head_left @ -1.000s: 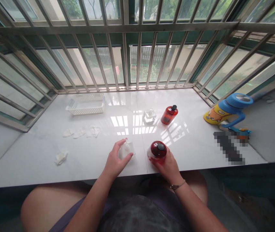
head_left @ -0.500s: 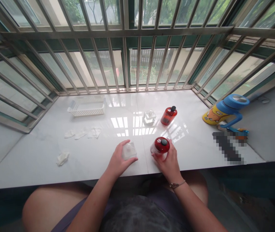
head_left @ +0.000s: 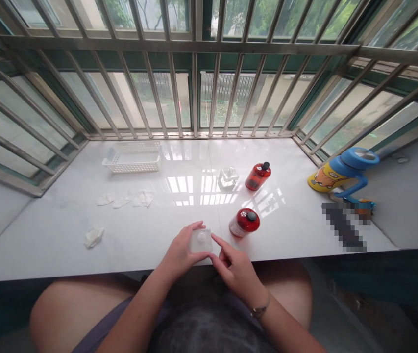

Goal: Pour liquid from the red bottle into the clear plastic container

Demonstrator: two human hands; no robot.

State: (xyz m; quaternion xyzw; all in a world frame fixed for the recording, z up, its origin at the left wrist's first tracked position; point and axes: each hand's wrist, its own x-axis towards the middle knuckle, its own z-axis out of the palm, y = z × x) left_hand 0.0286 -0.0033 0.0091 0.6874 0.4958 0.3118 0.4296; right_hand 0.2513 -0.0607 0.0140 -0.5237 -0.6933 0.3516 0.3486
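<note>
My left hand [head_left: 181, 249] is closed around the sides of a small square clear container [head_left: 202, 241] that has a round shape in its middle. It is held low over the table's front edge. My right hand [head_left: 235, 268] is just right of it, with index finger and thumb apart at the container's right edge; whether they touch cannot be made out. The other right fingers are curled in. Behind that hand stands a red bottle [head_left: 244, 223] with a black cap and a pale label, apart from both hands.
Farther back are a second red bottle [head_left: 258, 177] and a square clear glass container [head_left: 228, 178]. A white plastic basket [head_left: 135, 166] sits back left, with crumpled white tissues [head_left: 94, 237] before it. At right stand a blue-yellow flask [head_left: 337, 171] and a blurred dark item [head_left: 344, 228]. Metal bars edge the table.
My right hand has let go of the near red bottle and moved left to the clear container. My left hand has shifted slightly right and down with the container.
</note>
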